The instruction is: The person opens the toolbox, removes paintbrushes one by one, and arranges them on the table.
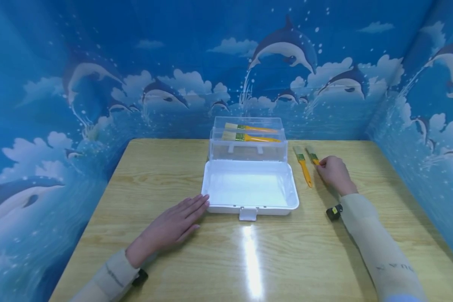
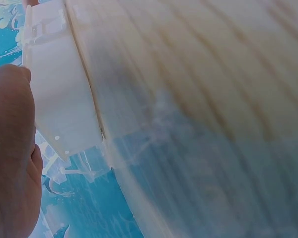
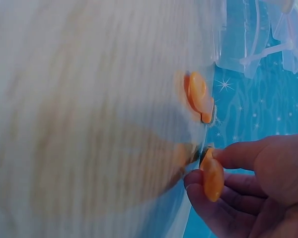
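Observation:
A white plastic box (image 1: 249, 184) stands open on the table, its lid tipped back. My left hand (image 1: 177, 220) lies with straight fingers at the box's front left corner. At the right, my right hand (image 1: 335, 173) pinches the orange handle of a paintbrush (image 1: 312, 155) between thumb and fingers. The handle's end (image 3: 213, 183) sticks out past the fingers in the right wrist view. Beside it on the table lies a second paintbrush (image 1: 303, 167), bristles toward the back. Two more paintbrushes rest at the clear lid, one of them the nearer brush (image 1: 249, 137).
The clear lid (image 1: 249, 152) leans up at the back near the table's far edge. A white latch (image 1: 248, 214) hangs at the box's front. Blue dolphin-print cloth (image 1: 196, 50) walls in the back and sides of the wooden table (image 1: 166, 167).

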Available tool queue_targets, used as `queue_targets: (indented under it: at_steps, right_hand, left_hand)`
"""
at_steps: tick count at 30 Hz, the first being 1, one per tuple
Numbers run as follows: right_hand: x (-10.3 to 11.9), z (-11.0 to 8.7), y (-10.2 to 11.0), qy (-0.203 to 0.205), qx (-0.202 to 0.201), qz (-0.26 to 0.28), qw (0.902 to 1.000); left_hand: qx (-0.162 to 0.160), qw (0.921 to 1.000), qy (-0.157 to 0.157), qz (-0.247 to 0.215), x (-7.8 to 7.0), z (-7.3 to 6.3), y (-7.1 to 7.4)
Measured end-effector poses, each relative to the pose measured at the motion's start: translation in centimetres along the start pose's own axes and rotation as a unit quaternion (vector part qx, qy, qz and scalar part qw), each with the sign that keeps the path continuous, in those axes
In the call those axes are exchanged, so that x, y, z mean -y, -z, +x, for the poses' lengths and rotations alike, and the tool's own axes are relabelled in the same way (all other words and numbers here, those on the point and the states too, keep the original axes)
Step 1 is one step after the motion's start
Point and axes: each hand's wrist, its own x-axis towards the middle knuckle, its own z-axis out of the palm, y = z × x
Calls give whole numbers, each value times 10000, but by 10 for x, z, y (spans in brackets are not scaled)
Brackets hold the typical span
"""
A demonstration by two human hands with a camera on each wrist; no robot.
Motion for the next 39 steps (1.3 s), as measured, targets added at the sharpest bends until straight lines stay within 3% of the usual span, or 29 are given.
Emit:
queue_targets:
  at_steps: [5, 20, 39]
  right_hand:
    - [5, 1, 1, -106, 65, -27, 9999]
    - [4, 9, -5, 182, -171, -543, 9982]
    - [4, 11, -7, 106, -47, -559, 9984]
  left_hand:
    - [-35, 10000, -21, 20, 0, 0, 0]
    - [100, 9999, 50, -37, -1, 1, 1]
    - [0, 10000, 20, -57, -1, 0, 0]
